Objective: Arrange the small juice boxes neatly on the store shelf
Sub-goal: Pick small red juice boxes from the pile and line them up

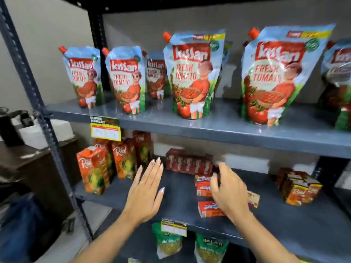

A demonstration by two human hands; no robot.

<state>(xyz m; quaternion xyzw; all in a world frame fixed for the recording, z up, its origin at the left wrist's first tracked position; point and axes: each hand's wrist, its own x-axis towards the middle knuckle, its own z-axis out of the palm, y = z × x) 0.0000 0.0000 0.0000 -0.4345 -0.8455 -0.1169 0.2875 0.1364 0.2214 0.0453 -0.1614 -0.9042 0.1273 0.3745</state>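
Small juice boxes (204, 187) on middle shelf (176, 202)

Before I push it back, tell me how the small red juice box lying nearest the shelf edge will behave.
The small red juice box lies flat, so it should slide, not tip. Its boxy carton looks stiff and probably light.

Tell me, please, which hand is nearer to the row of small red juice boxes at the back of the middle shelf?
Right. The right hand reaches just below the right end of the row of small red juice boxes; the left hand hovers flat, lower and left of it, only its fingers nearing its left end.
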